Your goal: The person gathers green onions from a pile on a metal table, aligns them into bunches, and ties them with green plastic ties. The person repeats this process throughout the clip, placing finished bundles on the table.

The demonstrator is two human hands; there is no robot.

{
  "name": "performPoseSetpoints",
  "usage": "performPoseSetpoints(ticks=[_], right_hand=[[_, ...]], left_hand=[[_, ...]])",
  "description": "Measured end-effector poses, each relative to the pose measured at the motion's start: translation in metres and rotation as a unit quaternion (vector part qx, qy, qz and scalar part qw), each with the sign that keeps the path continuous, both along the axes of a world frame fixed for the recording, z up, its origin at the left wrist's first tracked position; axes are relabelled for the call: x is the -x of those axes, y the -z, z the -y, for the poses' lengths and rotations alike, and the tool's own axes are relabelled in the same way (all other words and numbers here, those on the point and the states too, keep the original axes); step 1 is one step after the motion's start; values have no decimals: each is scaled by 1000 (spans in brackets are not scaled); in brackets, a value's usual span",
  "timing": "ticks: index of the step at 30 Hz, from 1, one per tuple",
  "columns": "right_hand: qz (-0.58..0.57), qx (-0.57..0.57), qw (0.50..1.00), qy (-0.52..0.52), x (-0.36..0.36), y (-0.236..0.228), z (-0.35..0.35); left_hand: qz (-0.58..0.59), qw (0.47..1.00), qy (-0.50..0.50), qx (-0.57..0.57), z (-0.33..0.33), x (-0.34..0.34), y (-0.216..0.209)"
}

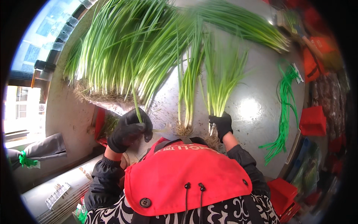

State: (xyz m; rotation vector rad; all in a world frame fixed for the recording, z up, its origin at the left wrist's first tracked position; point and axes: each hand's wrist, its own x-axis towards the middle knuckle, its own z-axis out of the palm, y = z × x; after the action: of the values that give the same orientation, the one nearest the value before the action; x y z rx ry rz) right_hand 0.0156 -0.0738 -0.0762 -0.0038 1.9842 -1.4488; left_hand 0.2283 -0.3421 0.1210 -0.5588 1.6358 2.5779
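Observation:
My left hand point(130, 130), in a black glove, is closed on a single green onion stalk point(135, 98) that rises upright from the fingers. To the right, my right hand point(222, 126), gloved in black too, grips a bunch of green onions point(220, 89) low on the pale stems, just above the roots. Between the hands lies a small bunch of green onions point(187, 93), its brown roots toward me. Left of it spreads a large heap of green onions point(112, 63), with roots matted along the near side.
Trimmed-looking green onions point(253, 28) lie across the far right of the metal table point(257, 89). Green ties point(288, 100) hang together near the right edge. A red bin point(312, 121) stands beyond that edge. Red cloth point(186, 175) with cords covers the lower middle.

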Motion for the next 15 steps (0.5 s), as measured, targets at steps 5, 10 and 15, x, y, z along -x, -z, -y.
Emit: performPoseSetpoints(ticks=[5, 10, 15], right_hand=[[-270, -278, 913, -125, -11, 8, 10], [101, 34, 994, -38, 7, -5, -6], [268, 133, 954, -23, 10, -72, -16]], left_hand=[[103, 990, -7, 99, -23, 24, 18], [168, 985, 19, -36, -51, 60, 88], [108, 976, 122, 143, -76, 114, 113]])
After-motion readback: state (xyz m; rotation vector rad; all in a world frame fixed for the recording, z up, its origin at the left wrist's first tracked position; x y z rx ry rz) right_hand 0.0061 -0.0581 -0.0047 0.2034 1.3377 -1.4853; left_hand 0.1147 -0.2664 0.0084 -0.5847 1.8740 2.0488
